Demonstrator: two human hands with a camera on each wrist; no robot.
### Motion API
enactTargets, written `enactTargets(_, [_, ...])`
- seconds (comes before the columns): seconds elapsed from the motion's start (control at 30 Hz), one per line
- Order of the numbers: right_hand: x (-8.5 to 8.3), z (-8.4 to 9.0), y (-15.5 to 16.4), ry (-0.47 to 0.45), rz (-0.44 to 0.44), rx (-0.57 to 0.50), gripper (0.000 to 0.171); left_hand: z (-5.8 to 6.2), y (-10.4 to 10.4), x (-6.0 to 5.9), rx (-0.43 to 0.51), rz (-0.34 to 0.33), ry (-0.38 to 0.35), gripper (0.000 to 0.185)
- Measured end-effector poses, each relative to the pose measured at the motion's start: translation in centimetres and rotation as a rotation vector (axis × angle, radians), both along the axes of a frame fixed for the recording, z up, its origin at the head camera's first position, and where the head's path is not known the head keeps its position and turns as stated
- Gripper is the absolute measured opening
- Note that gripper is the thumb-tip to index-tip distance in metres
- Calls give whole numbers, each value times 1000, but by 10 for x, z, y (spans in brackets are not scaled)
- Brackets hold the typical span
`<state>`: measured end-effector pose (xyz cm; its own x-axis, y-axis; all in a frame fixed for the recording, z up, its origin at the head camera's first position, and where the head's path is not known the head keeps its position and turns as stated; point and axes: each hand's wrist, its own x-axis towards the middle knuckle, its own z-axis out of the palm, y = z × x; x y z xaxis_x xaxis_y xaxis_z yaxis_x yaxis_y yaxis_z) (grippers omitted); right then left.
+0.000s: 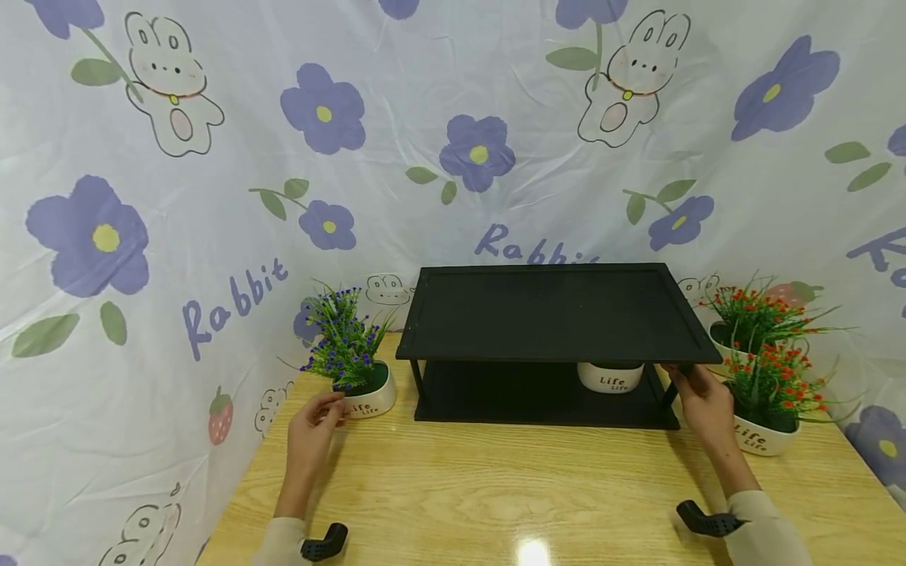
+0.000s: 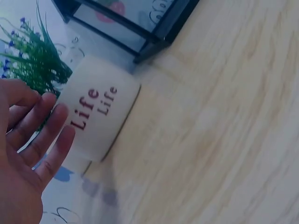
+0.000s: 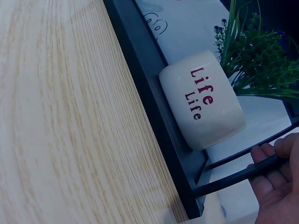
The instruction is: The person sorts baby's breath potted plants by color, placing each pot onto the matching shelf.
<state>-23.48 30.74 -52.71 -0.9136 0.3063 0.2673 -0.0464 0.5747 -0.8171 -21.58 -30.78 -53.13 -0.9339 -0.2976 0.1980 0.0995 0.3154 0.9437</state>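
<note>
A black two-tier shelf (image 1: 559, 314) stands at the middle back of the wooden table (image 1: 495, 495). My right hand (image 1: 697, 393) is at its front right corner. In the right wrist view the fingers (image 3: 280, 154) curl round the thin black leg (image 3: 233, 177). On the lower tier sits a white "Life" pot (image 1: 610, 377) (image 3: 203, 100) with a green plant. My left hand (image 1: 322, 413) (image 2: 42, 135) is open, with straight fingers at the side of a white "Life" pot of blue flowers (image 1: 357, 377) (image 2: 100, 116). That pot stands on the table left of the shelf. Whether the fingers touch it is unclear.
Two white pots with red flowers (image 1: 767, 401) (image 1: 750, 314) stand right of the shelf, close behind my right hand. A flowered cloth backdrop (image 1: 212, 196) closes in the back and both sides. Bare wood lies in front of the shelf.
</note>
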Motion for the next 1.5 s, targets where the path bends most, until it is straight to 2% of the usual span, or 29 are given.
enactTargets(0.1, [0, 0, 0, -7, -4, 6, 45, -3, -6, 0, -52, 40, -38, 35])
enactTargets(0.2, [0, 0, 0, -7, -3, -4, 45, -5, -11, -3, -66, 28, -108, 56])
enactTargets(0.37, [1, 2, -2, -2, 0, -15, 43, -8, -19, -12, 27, -75, -214, 89])
enactTargets(0.5, [1, 3, -2, 7, 0, 4, 42, -13, -23, -22, 90, -160, -231, 100])
enactTargets(0.67, [1, 3, -2, 10, -1, 10, 42, -13, -23, -31, 118, -236, -222, 105])
enactTargets(0.9, [0, 3, -1, 13, 1, 0, 44, -15, -23, -42, 100, -284, -207, 109])
enactTargets(1.27, [0, 3, 1, 20, -3, 13, 43, -21, -22, -46, 36, -219, -248, 115])
enactTargets(1.5, [1, 2, 1, 17, 0, 15, 42, -22, -20, -50, 80, -247, -206, 118])
